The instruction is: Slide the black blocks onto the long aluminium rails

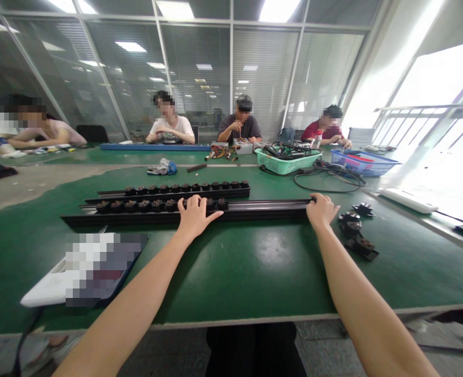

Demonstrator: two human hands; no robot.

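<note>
A long black rail [265,209] lies crosswise before me on the green table. Small black blocks with brownish tops [131,206] line its left and middle part, while its right stretch is bare. My left hand [194,215] rests over the right part of that row, fingers spread and thumb stretched to the right. At the rail's right end, my right hand [321,210] has its fingers closed around the tip; what lies under them is partly hidden. Behind is a shorter black rail [231,193] with a similar row. Several loose black blocks [350,225] lie right of my right hand.
A white device and dark tablet-like item [46,293] lie at front left. Farther back are a grey-blue cloth [163,167], a green basket of cables [288,163], a blue basket [365,163] and a looped black cable [333,188]. Several people sit across the table.
</note>
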